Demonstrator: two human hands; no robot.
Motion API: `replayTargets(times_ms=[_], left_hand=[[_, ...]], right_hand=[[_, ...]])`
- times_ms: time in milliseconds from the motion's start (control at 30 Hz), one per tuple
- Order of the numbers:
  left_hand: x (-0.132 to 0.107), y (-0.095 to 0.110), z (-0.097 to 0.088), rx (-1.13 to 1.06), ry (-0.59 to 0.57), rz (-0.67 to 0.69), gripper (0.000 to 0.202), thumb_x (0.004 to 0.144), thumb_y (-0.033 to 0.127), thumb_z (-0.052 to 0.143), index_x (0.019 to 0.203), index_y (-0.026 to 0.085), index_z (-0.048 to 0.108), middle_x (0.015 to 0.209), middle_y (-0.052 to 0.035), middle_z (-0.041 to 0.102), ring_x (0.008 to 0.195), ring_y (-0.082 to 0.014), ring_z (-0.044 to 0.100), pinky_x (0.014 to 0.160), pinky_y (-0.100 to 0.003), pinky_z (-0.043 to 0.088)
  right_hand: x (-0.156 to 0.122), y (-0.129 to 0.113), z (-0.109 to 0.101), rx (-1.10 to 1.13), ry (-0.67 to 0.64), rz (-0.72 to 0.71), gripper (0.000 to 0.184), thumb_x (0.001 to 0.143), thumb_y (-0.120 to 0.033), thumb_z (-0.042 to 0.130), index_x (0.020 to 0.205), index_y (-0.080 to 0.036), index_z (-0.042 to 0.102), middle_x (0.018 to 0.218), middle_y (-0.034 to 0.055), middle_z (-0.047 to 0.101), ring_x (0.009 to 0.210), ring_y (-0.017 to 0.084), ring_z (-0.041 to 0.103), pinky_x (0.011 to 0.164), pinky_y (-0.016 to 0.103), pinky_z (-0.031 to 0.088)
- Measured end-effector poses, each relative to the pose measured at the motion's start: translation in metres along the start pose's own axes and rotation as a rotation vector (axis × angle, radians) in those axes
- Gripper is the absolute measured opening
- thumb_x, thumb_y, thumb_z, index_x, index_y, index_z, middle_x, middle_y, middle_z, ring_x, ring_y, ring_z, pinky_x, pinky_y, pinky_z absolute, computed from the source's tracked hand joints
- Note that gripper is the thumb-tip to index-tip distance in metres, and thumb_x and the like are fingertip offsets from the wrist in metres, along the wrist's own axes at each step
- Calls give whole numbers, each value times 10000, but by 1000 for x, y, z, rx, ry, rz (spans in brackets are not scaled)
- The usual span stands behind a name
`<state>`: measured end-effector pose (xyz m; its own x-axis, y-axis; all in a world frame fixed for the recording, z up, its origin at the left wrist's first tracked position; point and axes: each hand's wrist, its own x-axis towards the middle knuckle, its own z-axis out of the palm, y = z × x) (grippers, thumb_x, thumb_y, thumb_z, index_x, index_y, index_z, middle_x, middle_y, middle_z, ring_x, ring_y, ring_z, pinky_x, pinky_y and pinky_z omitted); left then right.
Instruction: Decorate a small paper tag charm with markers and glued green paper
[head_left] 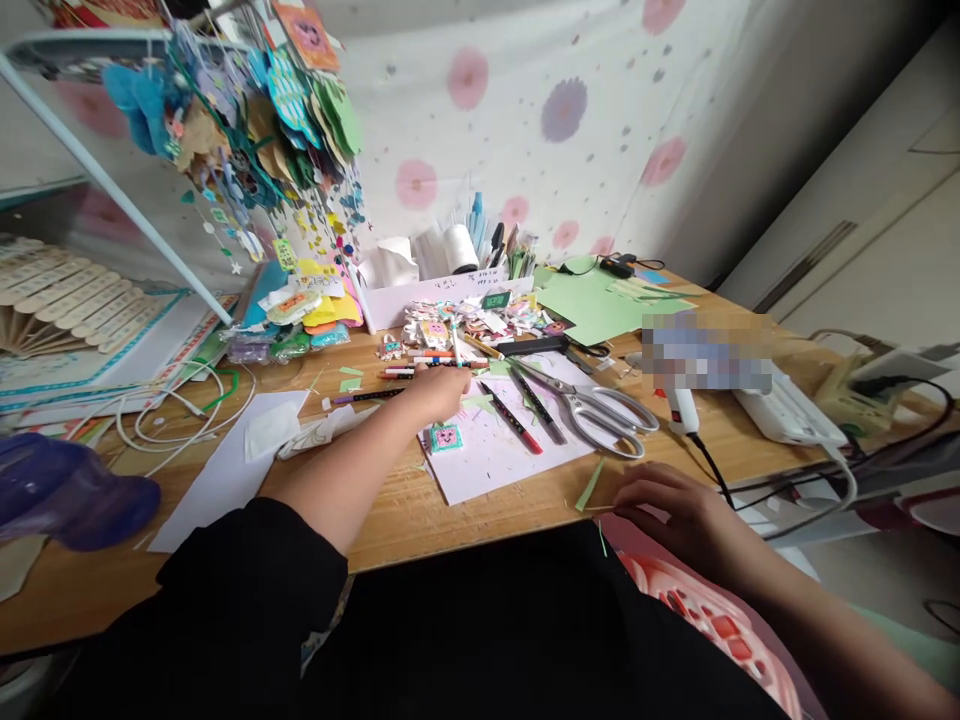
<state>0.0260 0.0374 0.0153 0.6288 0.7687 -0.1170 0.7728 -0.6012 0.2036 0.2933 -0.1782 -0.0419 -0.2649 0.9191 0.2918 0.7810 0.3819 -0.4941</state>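
Note:
My left hand (pixel 441 388) reaches forward over the wooden table (pixel 390 510) with its fingers closed on a white marker pen (pixel 455 342) that stands upright among loose pens (pixel 420 356). A small teal and pink paper square (pixel 445 437) lies just below it on a pale pink sheet (pixel 495 455). My right hand (pixel 675 510) rests at the table's front edge, fingers curled loosely, next to a thin green paper strip (pixel 590 484); nothing is visible in it. Big silver scissors (pixel 600 405) and two dark pens (pixel 517 415) lie between the hands.
A white box (pixel 442 290) of tape rolls and pens stands at the back, green paper (pixel 592 305) to its right. A hot glue gun (pixel 682 408) with black cord, a white power strip (pixel 787 410), white cables (pixel 180 415), hanging paper ornaments (pixel 270 130) and a purple object (pixel 67 490) surround the work area.

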Motion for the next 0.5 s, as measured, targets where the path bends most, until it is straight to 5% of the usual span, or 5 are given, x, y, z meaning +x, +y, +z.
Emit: replayTargets(times_ms=[233, 333, 500], left_hand=[[-12, -18, -8, -288, 225, -101, 77, 726, 189, 561, 679, 209, 619, 690, -3, 654, 730, -193, 619, 673, -298, 448], [-19, -22, -5, -434, 316, -163, 118, 782, 261, 528, 710, 195, 594, 664, 8, 633, 665, -166, 611, 603, -270, 454], [-22, -27, 9, -602, 376, -222, 209, 851, 320, 463, 726, 188, 565, 592, 17, 615, 525, -134, 581, 508, -246, 440]], right_hand=[[61, -10, 2, 412, 227, 425, 223, 749, -428, 677, 710, -209, 663, 640, 15, 649, 598, 177, 593, 568, 296, 467], [100, -26, 12, 834, 259, 505, 249, 695, -407, 740, 674, -187, 624, 566, -10, 599, 516, 119, 510, 516, 253, 404], [142, -48, 31, 1045, 201, 487, 278, 683, -410, 750, 693, -177, 598, 510, -16, 596, 468, 96, 487, 474, 227, 368]])
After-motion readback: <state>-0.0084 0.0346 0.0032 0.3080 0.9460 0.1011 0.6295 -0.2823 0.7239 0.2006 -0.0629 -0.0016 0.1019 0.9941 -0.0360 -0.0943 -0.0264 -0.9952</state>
